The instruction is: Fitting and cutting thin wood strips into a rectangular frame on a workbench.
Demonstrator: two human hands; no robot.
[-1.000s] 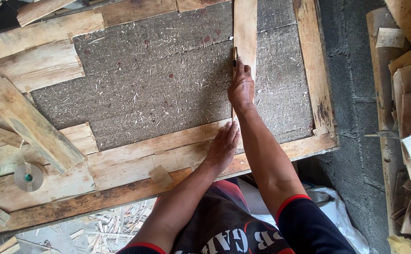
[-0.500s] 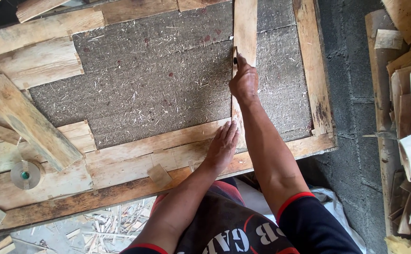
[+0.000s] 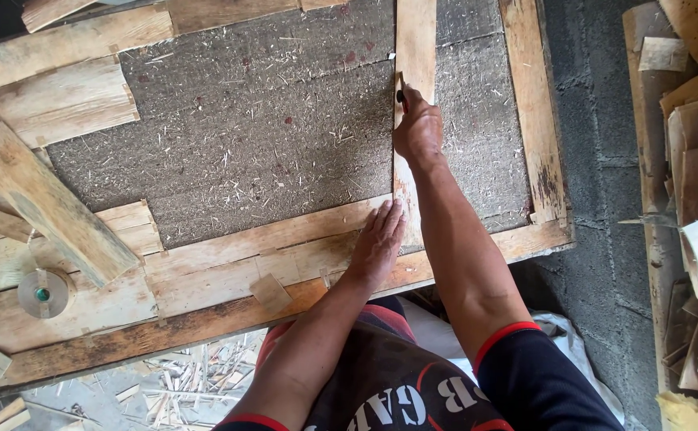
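Observation:
My right hand (image 3: 418,128) grips a small tool (image 3: 401,89) with a dark handle, its tip against the left edge of an upright wooden slat (image 3: 417,40) that lies over a grey fibrous board (image 3: 245,144). My left hand (image 3: 378,241) rests flat, fingers together, on the lower end of that slat where it meets the wooden frame (image 3: 229,247). Whether the tool is a knife or a pencil cannot be told.
A loose plank (image 3: 41,199) lies diagonally at the left, near a green-handled tool with a round disc (image 3: 41,293). Another slat (image 3: 534,112) runs along the board's right side. Wood offcuts (image 3: 696,183) are stacked at the right; shavings (image 3: 173,391) litter the floor below.
My right hand has slid the tool a little further up along the slat's edge. My left hand stays pressed on the slat's lower end.

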